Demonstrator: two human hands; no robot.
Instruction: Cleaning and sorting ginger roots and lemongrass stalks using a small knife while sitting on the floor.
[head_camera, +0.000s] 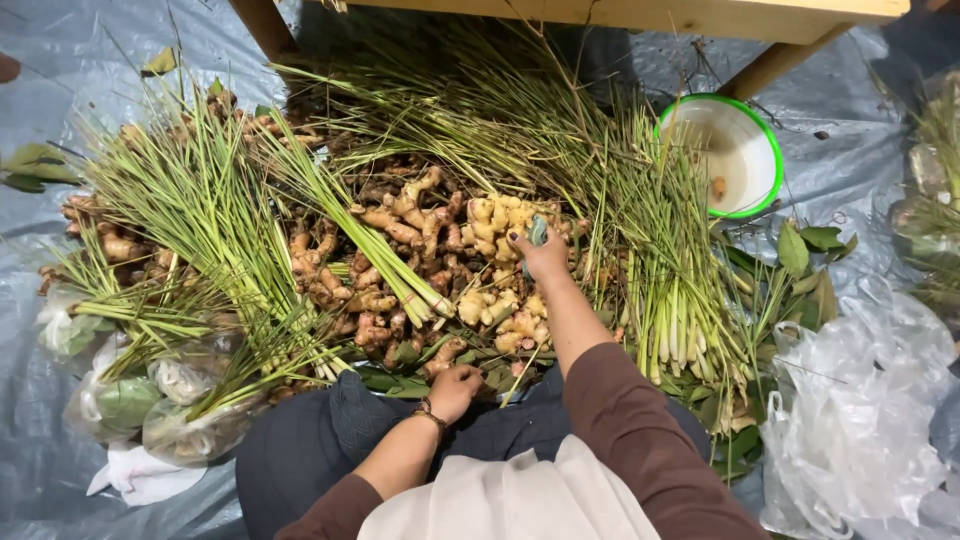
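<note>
Beside the white enamel bowl with a bright green rim (765, 135), pale green lemongrass stalks (660, 250) fade to cream at their bases, tan knobbly ginger roots (440, 250) heap nearby, all on grey plastic sheeting (60, 60).

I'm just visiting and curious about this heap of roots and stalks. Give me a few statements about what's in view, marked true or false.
1. The right hand reaches out over the pile of ginger roots. True.
2. The bowl has a red rim. False: its rim is green, and the inside is white.
3. The left hand rests close to the person's lap, at the near edge of the pile. True.
4. The long green stalks stand upright in a bucket. False: they lie in bundles across the roots and the plastic sheet.
5. Clear plastic bags lie at the person's right. True.
6. The right hand is empty. False: it holds a small pale object, too small to identify.
</note>
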